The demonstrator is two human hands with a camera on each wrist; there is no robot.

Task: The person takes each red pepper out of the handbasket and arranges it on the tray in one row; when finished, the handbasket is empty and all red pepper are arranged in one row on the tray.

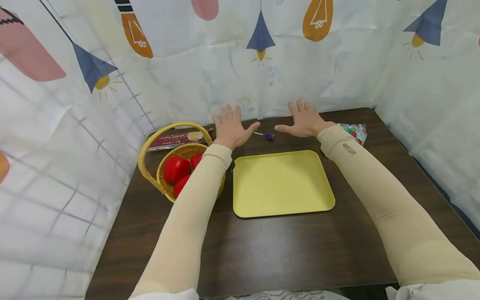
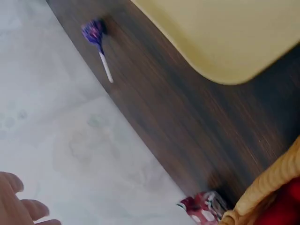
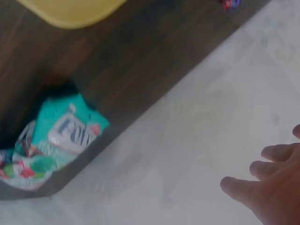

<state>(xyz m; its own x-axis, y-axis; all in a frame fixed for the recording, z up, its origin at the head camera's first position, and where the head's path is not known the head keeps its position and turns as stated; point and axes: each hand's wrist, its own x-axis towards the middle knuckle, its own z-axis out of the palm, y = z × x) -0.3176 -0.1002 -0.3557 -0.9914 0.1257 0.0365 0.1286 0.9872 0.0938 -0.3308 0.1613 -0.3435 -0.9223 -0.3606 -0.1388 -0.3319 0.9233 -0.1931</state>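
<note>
Both bare hands are stretched forward over the back of the dark table with their fingers spread, holding nothing. My left hand [image 1: 233, 130] is above the far edge, just right of the wicker basket [image 1: 144, 161]. Opposite it, my right hand [image 1: 304, 121] is near the colourful plastic packet [image 1: 356, 131], which the right sleeve partly covers. Between the hands lies a lollipop [image 1: 269, 136] in a purple wrapper with a white stick. A yellow tray [image 1: 283, 183] lies flat in front of them. Red bell peppers [image 1: 177, 169] fill the basket, some hidden behind the left forearm.
Behind the basket lies a long dark red package [image 1: 172, 141] at the table's back left. A white curtain [image 1: 225, 75] printed with lamps and bulbs hangs along the back and sides. The brown table [image 1: 262, 254] extends toward the person.
</note>
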